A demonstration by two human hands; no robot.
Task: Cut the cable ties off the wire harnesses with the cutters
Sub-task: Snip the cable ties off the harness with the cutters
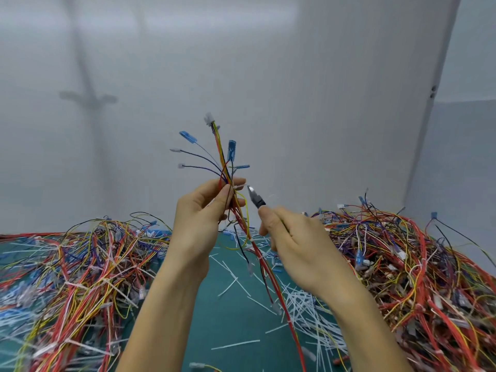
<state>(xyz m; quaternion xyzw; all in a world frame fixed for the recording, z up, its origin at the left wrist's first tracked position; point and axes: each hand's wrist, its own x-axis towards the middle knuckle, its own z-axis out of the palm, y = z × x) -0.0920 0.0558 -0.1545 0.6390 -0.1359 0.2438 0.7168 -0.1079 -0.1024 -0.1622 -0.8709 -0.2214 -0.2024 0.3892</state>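
Nearest, found snipped white strips (303, 304) strewn over the green counter (230, 326) between two tangled harness heaps (80, 264). Gripped one wire harness (222, 157) upright in the left hand (204, 210), curled tight around it right at a white cable tie (239, 186). Clasped the cutters (255, 198) in the right hand (292, 237), with their tips raised just beside that tie.
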